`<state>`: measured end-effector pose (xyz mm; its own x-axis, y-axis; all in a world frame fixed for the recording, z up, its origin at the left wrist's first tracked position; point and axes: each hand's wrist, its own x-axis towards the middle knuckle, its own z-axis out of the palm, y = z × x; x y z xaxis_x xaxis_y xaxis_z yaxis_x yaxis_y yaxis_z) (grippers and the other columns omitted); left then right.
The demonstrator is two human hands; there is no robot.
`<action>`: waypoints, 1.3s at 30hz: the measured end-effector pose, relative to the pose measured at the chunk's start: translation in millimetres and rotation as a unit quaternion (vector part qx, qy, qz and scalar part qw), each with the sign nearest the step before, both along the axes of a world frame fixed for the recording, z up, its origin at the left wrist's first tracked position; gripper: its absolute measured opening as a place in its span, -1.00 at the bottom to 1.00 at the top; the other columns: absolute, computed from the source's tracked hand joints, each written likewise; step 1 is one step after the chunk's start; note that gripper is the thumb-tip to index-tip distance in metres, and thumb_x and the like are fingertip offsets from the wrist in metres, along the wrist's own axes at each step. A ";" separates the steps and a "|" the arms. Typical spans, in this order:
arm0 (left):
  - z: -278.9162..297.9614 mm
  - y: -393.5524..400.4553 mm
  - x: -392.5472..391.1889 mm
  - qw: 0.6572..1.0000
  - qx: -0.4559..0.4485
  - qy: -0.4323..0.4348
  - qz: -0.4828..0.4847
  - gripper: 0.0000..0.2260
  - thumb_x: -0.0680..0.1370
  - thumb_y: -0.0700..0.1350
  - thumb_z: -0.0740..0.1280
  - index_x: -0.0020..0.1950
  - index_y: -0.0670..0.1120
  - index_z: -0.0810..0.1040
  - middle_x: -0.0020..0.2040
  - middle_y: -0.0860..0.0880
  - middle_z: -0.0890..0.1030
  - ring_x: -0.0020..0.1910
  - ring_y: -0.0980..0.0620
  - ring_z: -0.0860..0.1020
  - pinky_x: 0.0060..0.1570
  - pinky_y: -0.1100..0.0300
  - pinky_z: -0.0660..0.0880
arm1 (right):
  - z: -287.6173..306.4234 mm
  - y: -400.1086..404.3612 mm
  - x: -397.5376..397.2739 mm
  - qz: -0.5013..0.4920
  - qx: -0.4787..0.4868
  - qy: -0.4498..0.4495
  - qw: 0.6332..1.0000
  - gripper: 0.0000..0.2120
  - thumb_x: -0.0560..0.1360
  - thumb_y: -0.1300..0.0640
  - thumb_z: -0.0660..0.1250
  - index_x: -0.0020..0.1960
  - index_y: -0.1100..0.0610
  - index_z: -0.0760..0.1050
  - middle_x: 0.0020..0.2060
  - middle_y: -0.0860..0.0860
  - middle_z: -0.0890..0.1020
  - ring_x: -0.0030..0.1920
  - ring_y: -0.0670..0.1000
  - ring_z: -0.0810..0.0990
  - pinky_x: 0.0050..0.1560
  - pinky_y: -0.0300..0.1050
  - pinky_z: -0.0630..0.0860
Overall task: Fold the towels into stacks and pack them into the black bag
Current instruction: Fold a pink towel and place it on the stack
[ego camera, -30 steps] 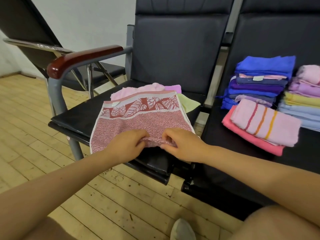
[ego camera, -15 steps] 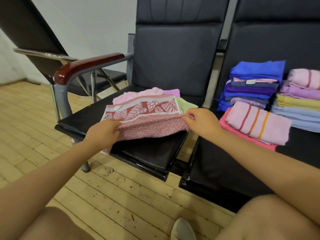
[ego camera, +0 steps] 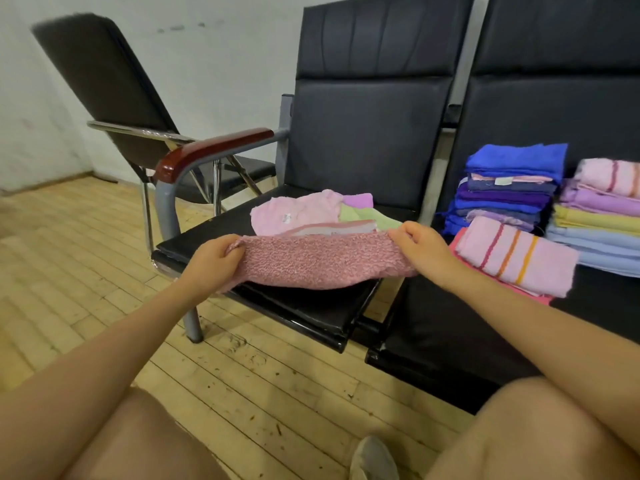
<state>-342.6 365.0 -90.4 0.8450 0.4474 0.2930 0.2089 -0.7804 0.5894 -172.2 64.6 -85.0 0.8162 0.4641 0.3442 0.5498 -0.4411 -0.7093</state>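
A dusty-pink towel (ego camera: 318, 261) is stretched over the front of a black chair seat (ego camera: 304, 313). The left hand (ego camera: 213, 263) and right hand (ego camera: 420, 247) each pinch one corner, fingers curled on the cloth. Loose towels (ego camera: 304, 211) lie behind; folded stacks (ego camera: 512, 188) sit on the neighbouring seat.

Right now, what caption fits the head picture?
Both hands fold a pink towel on a black seat.
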 end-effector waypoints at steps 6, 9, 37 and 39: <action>-14.8 0.6 4.1 0.995 0.004 0.096 -0.026 -0.74 0.66 -0.05 0.11 0.24 -0.04 0.51 0.07 0.05 0.53 0.06 0.03 0.48 0.12 0.13 0.36 | -11.4 -13.6 2.5 0.096 -0.087 0.166 0.978 -0.79 0.50 -0.02 0.39 0.00 0.12 0.61 -0.14 -0.08 0.63 -0.11 -0.11 0.59 -0.15 -0.29 0.45; -25.3 7.2 8.2 0.995 0.011 0.096 -0.005 -0.73 0.66 -0.08 0.10 0.25 -0.10 0.52 0.10 -0.01 0.56 0.03 0.03 0.48 0.06 0.15 0.35 | -19.3 -16.9 7.5 0.158 -0.107 0.251 0.949 -0.76 0.45 0.11 0.46 0.11 0.06 0.61 -0.03 -0.08 0.68 -0.02 -0.13 0.65 -0.04 -0.33 0.52; -68.6 94.1 139.2 0.970 0.137 0.114 0.166 -0.77 0.63 -0.06 0.13 0.17 -0.05 0.53 0.04 -0.10 0.57 -0.05 -0.08 0.53 -0.10 0.03 0.54 | -65.2 97.1 124.5 -0.159 -0.179 -0.016 0.971 -0.76 0.63 0.01 0.12 -0.09 0.15 0.40 -0.04 0.14 0.52 -0.04 0.14 0.52 -0.19 -0.08 0.36; -68.6 94.2 140.2 0.968 0.127 0.129 0.172 -0.77 0.63 -0.06 0.16 0.21 -0.06 0.50 0.12 -0.14 0.52 0.02 -0.11 0.51 -0.05 -0.02 0.54 | -66.5 98.5 124.3 -0.162 -0.196 -0.008 0.967 -0.76 0.61 0.01 0.14 0.06 0.18 0.41 0.05 0.16 0.50 0.04 0.18 0.51 -0.12 -0.05 0.41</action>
